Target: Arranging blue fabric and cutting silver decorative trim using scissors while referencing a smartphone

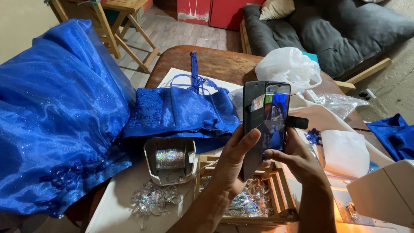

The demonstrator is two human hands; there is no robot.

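Head view, looking down over my two hands at a cluttered table (215,60). I see the phone (267,121), in an open dark flip case, held upright above the table's near half, between both hands and in front of the blue bodice (181,110). My left hand (230,166) grips it from the left: the thumb lies up the case's front edge, the other fingers are curled behind and hidden, and the cover flap stands open beside the screen. My right hand (297,159) closes on the lower right side, one fingertip touching the screen's bottom edge, the rest wrapped behind; the case's clasp tab sticks out to the right above that hand. The screen shows a picture with blue in it, too small to read further. Below the hands sits a wooden tray (276,194) holding shiny silver trim, partly covered by my forearms. Left of it stands a small white box (169,160) with a spool of holographic ribbon, loose sequin pieces (153,198) lying just before it. A blue gown (56,116) spills over the table's left edge. A white plastic bag (289,64) lies behind the phone. A white sewing machine (384,194) is cut off at the lower right corner.
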